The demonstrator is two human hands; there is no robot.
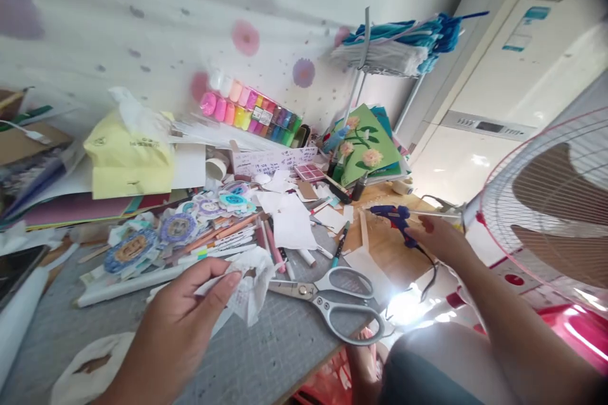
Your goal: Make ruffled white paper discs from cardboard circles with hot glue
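My left hand point(185, 310) pinches a crumpled piece of white tissue paper point(254, 285) between thumb and fingers, above the grey cutting mat point(247, 354). Just right of the tissue lie scissors point(327, 300) with silver handles, their blades partly behind it. Over at the table's right side, my right hand point(441, 237) has its curled fingers at the rear of a blue glue gun point(395, 214) with a red trigger. A glue stick point(430, 212) sticks out behind the gun, and its black cord hangs down past the table edge.
Decorated paper rosettes point(178, 228), pens point(223, 240) and paper scraps point(292, 224) clutter the mat. Behind stand a yellow tissue pack point(133, 164), a tray of coloured clay point(256, 114) and a green flower card point(363, 145). A pink fan point(551, 202) stands close on the right.
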